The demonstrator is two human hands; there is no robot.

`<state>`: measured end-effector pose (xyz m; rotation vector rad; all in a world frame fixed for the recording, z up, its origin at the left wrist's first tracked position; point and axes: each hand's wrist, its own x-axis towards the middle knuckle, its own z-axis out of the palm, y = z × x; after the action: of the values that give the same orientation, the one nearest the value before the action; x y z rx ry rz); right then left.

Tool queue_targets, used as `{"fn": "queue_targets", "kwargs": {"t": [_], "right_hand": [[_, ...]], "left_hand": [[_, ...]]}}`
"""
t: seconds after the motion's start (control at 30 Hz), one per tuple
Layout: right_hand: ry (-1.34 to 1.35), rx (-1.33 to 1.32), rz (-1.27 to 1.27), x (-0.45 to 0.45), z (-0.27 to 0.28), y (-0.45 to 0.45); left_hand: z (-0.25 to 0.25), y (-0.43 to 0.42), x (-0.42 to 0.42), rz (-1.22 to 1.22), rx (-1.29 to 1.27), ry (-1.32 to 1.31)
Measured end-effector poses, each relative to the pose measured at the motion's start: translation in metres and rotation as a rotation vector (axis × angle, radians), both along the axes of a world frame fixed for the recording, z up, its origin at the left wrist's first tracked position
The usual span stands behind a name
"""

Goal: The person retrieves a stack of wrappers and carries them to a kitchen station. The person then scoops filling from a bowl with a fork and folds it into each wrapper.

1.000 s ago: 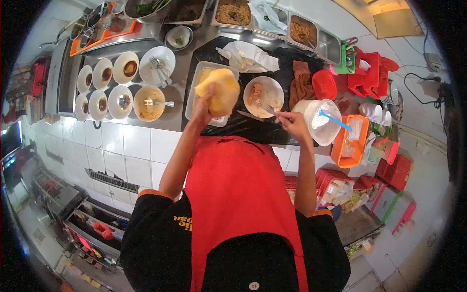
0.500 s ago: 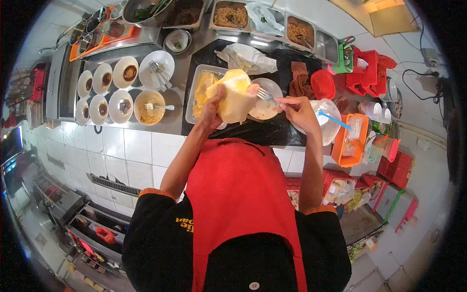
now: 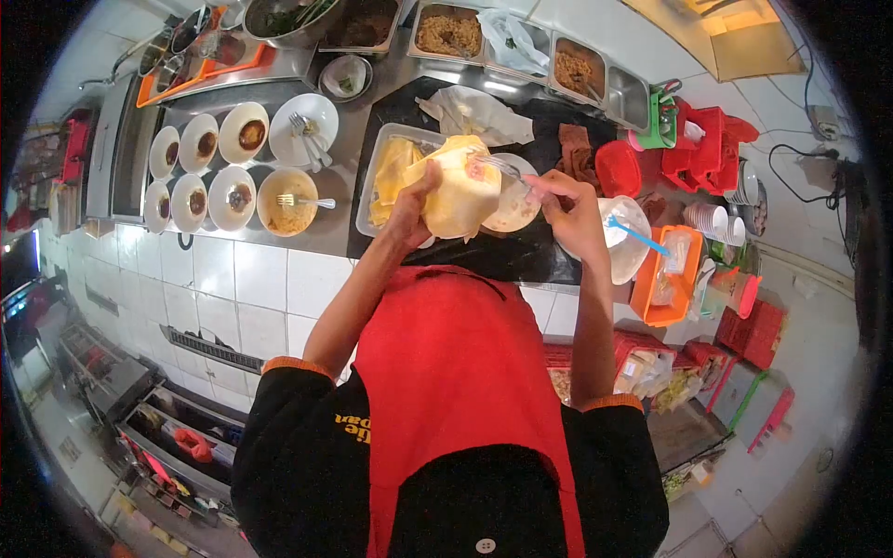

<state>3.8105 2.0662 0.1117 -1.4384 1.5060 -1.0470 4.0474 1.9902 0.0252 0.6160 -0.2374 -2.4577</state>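
My left hand (image 3: 414, 205) grips a stack of thin yellow wrapper sheets (image 3: 460, 205), raised above the counter with the thumb on top. In my right hand (image 3: 572, 214) is a metal fork (image 3: 502, 166), its tines at the upper part of the sheets. A small lump of pinkish filling (image 3: 477, 170) lies on the top sheet under the tines. Behind the sheets, partly hidden, stands a pale round bowl (image 3: 521, 209). More yellow sheets (image 3: 395, 166) lie in a clear rectangular tub (image 3: 365, 209) on the left.
Several bowls with dark sauce (image 3: 244, 135) stand at left, beside a plate of cutlery (image 3: 302, 116) and a bowl with a fork (image 3: 279, 219). Metal food pans (image 3: 446, 33) line the back. At right are a brown cloth (image 3: 577, 153), red baskets (image 3: 698, 139) and an orange bin (image 3: 665, 288).
My right hand has brought the fork up and left onto the yellow sheets. The pinkish filling, earlier on the fork at the sheets' right edge, now lies on the top sheet.
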Motion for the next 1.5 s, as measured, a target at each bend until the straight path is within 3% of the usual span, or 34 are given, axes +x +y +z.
{"fn": "queue_targets", "kwargs": {"t": [0.23, 0.33, 0.4, 0.63, 0.73, 0.8, 0.93, 1.33, 1.5], "right_hand": [[-0.040, 0.188, 0.089, -0.009, 0.003, 0.003], [-0.039, 0.161, 0.044, -0.011, 0.001, 0.000], [-0.116, 0.238, 0.041, -0.017, -0.002, -0.002], [-0.324, 0.458, 0.018, -0.027, 0.013, -0.011], [-0.322, 0.437, -0.016, -0.020, 0.008, -0.012], [-0.027, 0.077, 0.013, -0.010, 0.005, -0.010], [0.156, -0.079, -0.068, 0.007, 0.011, -0.009], [0.192, -0.250, -0.105, 0.006, -0.004, -0.010], [0.172, -0.211, -0.123, -0.009, -0.001, -0.006]], "left_hand": [[0.000, 0.000, -0.002, -0.019, 0.036, 0.073], [-0.007, 0.002, -0.001, -0.028, -0.016, 0.018], [-0.003, 0.005, -0.001, 0.027, -0.096, -0.162], [0.005, 0.003, 0.003, 0.014, -0.250, -0.167], [0.004, 0.002, -0.001, 0.051, -0.244, -0.183], [0.018, 0.000, -0.009, 0.087, -0.122, -0.107], [0.028, 0.000, -0.015, 0.092, -0.105, -0.095], [0.027, -0.005, -0.021, 0.061, -0.041, -0.032], [0.028, -0.006, -0.020, 0.154, -0.047, 0.005]]}}
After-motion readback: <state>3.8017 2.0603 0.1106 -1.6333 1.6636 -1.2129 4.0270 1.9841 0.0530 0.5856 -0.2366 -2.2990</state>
